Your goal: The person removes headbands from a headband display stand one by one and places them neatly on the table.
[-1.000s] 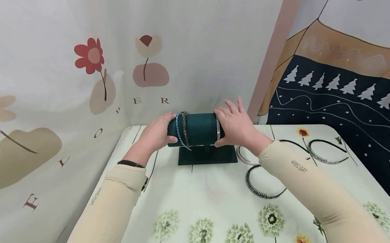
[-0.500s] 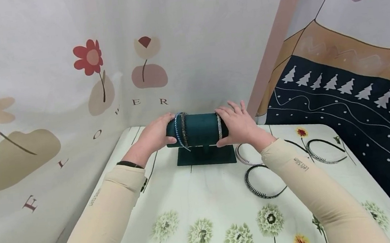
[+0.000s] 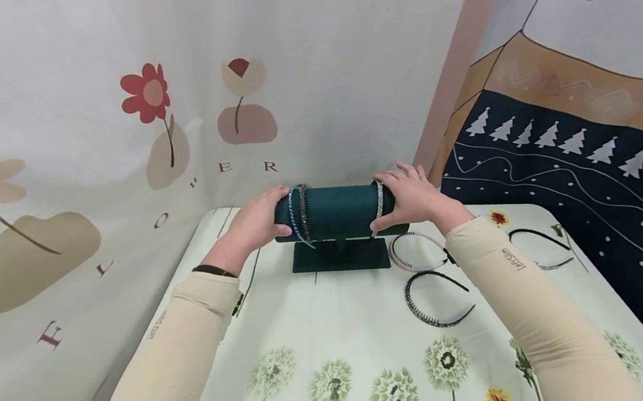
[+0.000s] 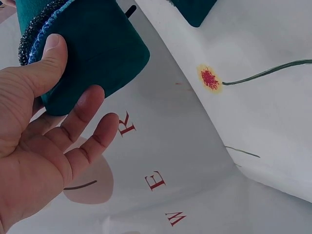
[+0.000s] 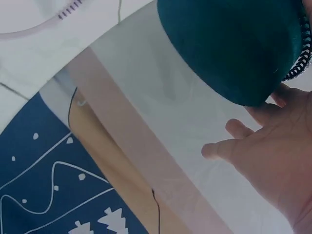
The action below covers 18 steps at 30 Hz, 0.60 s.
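Observation:
A dark teal padded roll stand (image 3: 342,213) stands at the back of the table on a flat base (image 3: 340,258). Around its left part sit a braided blue headband (image 3: 292,214) and a dark glittery headband (image 3: 304,214). My left hand (image 3: 253,224) grips the roll's left end, thumb in front; in the left wrist view the thumb lies beside the blue headband (image 4: 45,30). My right hand (image 3: 410,198) pinches a silver glittery headband (image 3: 380,202) near the roll's right end, thumb at the front and fingers over the top. Its outer fingers stick out past the roll.
To the right on the table (image 3: 335,318) lie a pale lilac toothed headband (image 3: 398,259), a black toothed one (image 3: 419,308) in front of it, and a dark one (image 3: 539,233) farther right, partly behind my right sleeve. A printed curtain (image 3: 333,93) hangs close behind the stand.
My right hand has slid the silver headband rightward along the roll toward its end. The left hand keeps its hold on the left end, and the stand stays in place.

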{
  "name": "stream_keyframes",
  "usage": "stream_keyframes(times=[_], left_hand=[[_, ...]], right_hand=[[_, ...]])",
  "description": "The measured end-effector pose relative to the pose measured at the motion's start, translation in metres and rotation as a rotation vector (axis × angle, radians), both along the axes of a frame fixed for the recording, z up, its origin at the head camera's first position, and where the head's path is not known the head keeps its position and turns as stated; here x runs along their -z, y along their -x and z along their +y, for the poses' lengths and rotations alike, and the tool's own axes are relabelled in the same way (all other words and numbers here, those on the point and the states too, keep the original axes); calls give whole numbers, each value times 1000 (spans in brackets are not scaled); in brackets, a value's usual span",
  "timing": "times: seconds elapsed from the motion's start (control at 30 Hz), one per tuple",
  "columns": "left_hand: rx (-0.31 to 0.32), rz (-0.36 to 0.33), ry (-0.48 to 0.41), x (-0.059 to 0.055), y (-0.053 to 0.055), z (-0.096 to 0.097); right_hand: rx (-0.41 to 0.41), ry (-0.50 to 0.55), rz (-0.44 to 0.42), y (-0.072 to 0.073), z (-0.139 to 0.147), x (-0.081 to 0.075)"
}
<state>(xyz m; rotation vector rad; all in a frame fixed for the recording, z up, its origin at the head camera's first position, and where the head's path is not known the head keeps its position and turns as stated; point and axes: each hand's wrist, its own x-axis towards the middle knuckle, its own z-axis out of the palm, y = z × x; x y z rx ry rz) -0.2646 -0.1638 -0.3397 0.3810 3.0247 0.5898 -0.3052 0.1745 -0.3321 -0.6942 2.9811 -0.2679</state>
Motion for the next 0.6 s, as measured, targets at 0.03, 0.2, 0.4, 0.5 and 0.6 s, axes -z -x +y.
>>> stream_keyframes(times=[0.03, 0.2, 0.4, 0.5, 0.6], left_hand=[[0, 0, 1, 0, 0, 0], [3, -1, 6, 0, 0, -1], [-1, -4, 4, 0, 0, 0], [0, -1, 2, 0, 0, -1], [1, -1, 0, 0, 1, -1]], right_hand=[[0, 6, -6, 0, 1, 0], [-7, 37, -23, 2, 4, 5], [-4, 73, -36, 5, 8, 8], [-4, 84, -37, 6, 9, 10], [-4, 96, -41, 6, 10, 12]])
